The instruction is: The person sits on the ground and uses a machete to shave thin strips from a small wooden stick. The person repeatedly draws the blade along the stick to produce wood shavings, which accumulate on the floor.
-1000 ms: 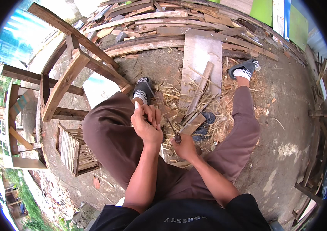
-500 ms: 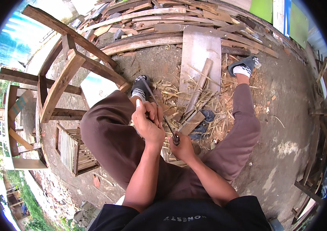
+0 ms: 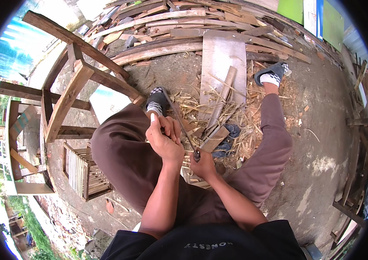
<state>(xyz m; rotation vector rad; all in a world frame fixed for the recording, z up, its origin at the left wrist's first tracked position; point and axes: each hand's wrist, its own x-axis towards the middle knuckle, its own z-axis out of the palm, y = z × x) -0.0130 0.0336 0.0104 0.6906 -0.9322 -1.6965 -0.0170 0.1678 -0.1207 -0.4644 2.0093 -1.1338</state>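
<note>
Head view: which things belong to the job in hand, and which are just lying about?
In the job, it seems:
left hand, curled, anything inside mostly hidden
right hand, gripping a long thin tool

Lying about, not in either hand:
wooden frame
slatted crate
pile of planks
wood shavings

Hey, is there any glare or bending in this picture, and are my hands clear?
Head view, upper left: glare washes out the area around the blue sheet; head view, top: the long planks look bowed, likely fisheye distortion; head view, middle: the left hand and right hand look fairly sharp.
</note>
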